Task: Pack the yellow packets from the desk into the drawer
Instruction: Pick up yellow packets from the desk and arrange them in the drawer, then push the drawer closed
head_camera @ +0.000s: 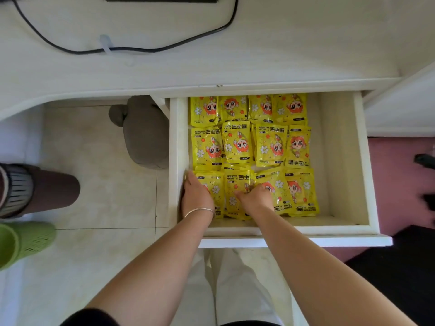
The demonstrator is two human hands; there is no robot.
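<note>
Yellow packets in rows inside the drawer
I read left hand fingers near-straight, pressing near-row packets at the side wall; right hand fingers bent on packets, grip unclear

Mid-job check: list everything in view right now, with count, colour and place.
packets: twelve on top, in three rows of four, with edges of more beneath; yellow; in the drawer
drawer: one; cream; pulled open under the desk, right part bare
desk: one; white; top of view
cable: one; black; looped across the desk
soft object: one; grey; on the floor left of the drawer
clog: one; green; floor at the left edge
bracelet: one; silver; left wrist
left hand: on the front-left packets, by the drawer's left wall
right hand: on the front row, mid-drawer
</note>
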